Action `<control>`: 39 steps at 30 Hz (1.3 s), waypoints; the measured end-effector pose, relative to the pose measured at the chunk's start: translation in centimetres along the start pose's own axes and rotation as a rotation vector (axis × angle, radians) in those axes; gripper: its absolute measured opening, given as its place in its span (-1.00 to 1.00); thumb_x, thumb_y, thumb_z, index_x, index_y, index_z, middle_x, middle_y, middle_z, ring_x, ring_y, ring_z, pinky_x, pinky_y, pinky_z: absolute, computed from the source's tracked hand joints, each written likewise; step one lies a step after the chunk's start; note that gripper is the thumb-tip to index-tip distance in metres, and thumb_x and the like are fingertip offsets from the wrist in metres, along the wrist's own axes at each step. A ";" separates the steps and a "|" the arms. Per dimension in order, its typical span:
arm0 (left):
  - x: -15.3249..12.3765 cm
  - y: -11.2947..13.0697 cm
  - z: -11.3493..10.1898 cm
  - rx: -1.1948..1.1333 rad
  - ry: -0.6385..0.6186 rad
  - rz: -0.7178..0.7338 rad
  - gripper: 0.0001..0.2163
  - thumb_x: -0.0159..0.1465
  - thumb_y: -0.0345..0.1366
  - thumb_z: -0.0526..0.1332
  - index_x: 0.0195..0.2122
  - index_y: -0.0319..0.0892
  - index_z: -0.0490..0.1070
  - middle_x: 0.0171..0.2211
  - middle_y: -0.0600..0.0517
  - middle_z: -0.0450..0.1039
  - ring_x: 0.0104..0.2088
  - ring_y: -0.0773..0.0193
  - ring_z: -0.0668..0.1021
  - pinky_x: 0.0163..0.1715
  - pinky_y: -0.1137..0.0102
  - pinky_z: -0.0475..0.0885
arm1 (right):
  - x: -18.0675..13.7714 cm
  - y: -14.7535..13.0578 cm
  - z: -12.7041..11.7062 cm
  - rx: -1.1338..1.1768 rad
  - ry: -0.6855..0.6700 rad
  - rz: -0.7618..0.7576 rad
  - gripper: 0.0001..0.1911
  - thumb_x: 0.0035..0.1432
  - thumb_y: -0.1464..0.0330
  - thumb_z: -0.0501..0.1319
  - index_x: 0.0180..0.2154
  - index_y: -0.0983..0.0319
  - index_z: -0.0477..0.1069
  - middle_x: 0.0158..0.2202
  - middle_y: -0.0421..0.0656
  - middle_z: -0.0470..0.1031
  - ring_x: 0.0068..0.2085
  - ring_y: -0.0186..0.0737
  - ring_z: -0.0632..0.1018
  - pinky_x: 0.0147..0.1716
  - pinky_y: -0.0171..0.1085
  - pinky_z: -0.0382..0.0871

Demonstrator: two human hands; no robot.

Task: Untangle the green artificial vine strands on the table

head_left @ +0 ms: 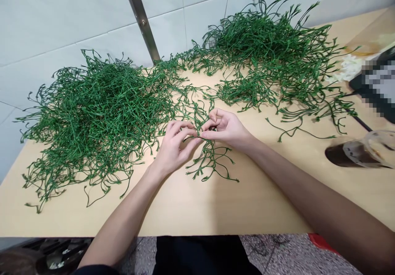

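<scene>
My left hand (pixel 175 145) and my right hand (pixel 224 128) meet over the middle of a light wooden table (pixel 216 209). Both pinch the same green plastic branched stem (pixel 210 160), whose thin twigs hang down toward me below the fingers. A big heap of the same green stems (pixel 92 114) lies just left of my left hand. A second heap (pixel 271 57) spreads behind and to the right of my right hand.
A clear plastic cup of dark drink (pixel 361 151) stands at the right edge. A black object (pixel 376 90) and white bits (pixel 348 67) lie at the far right. A metal bar (pixel 142 20) runs up the white tiled wall behind the table.
</scene>
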State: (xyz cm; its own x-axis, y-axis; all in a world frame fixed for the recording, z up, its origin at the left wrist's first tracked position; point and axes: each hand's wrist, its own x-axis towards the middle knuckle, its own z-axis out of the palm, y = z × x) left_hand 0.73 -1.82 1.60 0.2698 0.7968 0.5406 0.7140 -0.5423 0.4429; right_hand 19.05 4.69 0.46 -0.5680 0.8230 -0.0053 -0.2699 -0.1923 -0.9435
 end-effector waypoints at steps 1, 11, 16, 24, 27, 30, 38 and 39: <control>0.0 0.0 0.0 -0.017 -0.001 0.005 -0.94 0.29 -0.29 0.28 -0.29 -0.15 0.45 -0.17 -0.04 0.53 -0.10 0.18 0.49 -0.04 0.18 0.40 | 0.0 0.0 0.0 0.003 -0.001 -0.001 -0.43 -0.27 0.40 0.55 -0.42 0.18 0.14 -0.50 -0.27 0.59 -0.48 -0.40 0.50 -0.42 -0.35 0.32; -0.2 0.4 -0.1 -0.065 -0.031 -0.081 -0.90 0.30 -0.37 0.24 -0.19 -0.14 0.34 -0.23 -0.02 0.52 -0.16 0.22 0.54 -0.16 0.30 0.47 | 0.1 0.1 0.0 -0.018 0.018 -0.009 -0.42 -0.28 0.34 0.55 -0.42 0.16 0.13 -0.51 -0.27 0.58 -0.49 -0.36 0.50 -0.43 -0.31 0.36; -0.3 0.6 0.0 0.009 0.029 0.060 -0.92 0.32 -0.41 0.19 -0.21 -0.14 0.29 -0.32 0.02 0.48 -0.24 0.26 0.52 -0.20 0.32 0.46 | 0.2 0.2 0.0 -0.032 0.021 -0.022 -0.43 -0.28 0.35 0.54 -0.43 0.16 0.13 -0.50 -0.27 0.57 -0.47 -0.34 0.51 -0.40 -0.30 0.37; -0.8 0.6 0.5 -0.104 0.086 -0.007 -0.86 0.33 -0.44 0.18 -0.11 -0.15 0.27 -0.32 0.07 0.49 -0.33 0.39 0.57 -0.29 0.47 0.49 | 0.2 0.2 0.0 -0.031 0.038 -0.038 -0.43 -0.28 0.35 0.55 -0.44 0.16 0.14 -0.49 -0.26 0.59 -0.47 -0.36 0.51 -0.38 -0.30 0.37; -0.6 0.6 0.3 -0.090 0.099 -0.007 -0.86 0.32 -0.40 0.22 -0.12 -0.17 0.32 -0.31 0.06 0.50 -0.34 0.39 0.56 -0.29 0.46 0.51 | 0.2 0.2 0.1 -0.036 0.041 -0.039 -0.42 -0.30 0.35 0.55 -0.45 0.16 0.13 -0.49 -0.25 0.59 -0.47 -0.34 0.52 -0.39 -0.29 0.39; -0.4 0.7 0.1 -0.043 0.107 0.039 -0.88 0.30 -0.36 0.25 -0.15 -0.18 0.40 -0.30 0.03 0.52 -0.31 0.35 0.56 -0.27 0.41 0.53 | 0.2 0.2 0.2 -0.040 0.046 -0.038 -0.41 -0.31 0.32 0.56 -0.45 0.16 0.13 -0.48 -0.24 0.60 -0.46 -0.31 0.55 -0.39 -0.28 0.41; -0.1 0.5 0.0 0.050 0.130 0.128 -0.93 0.31 -0.43 0.22 -0.23 -0.23 0.49 -0.35 -0.04 0.60 -0.36 0.30 0.56 -0.29 0.36 0.52 | 0.2 0.2 0.3 -0.059 0.063 -0.035 -0.41 -0.32 0.33 0.56 -0.46 0.16 0.12 -0.48 -0.24 0.60 -0.48 -0.34 0.51 -0.41 -0.29 0.39; -0.2 0.5 0.1 0.055 0.131 0.124 -0.92 0.31 -0.43 0.22 -0.21 -0.23 0.50 -0.36 -0.04 0.60 -0.38 0.30 0.55 -0.31 0.36 0.52 | 0.2 0.3 0.3 -0.062 0.063 -0.035 -0.41 -0.32 0.33 0.56 -0.46 0.16 0.12 -0.48 -0.24 0.60 -0.47 -0.33 0.51 -0.41 -0.29 0.38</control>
State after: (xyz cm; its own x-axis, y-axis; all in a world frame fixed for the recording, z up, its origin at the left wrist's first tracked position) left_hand 1.09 -2.22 1.70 0.2738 0.6815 0.6787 0.7159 -0.6156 0.3293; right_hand 18.68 4.63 0.31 -0.5082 0.8612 0.0088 -0.2388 -0.1310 -0.9622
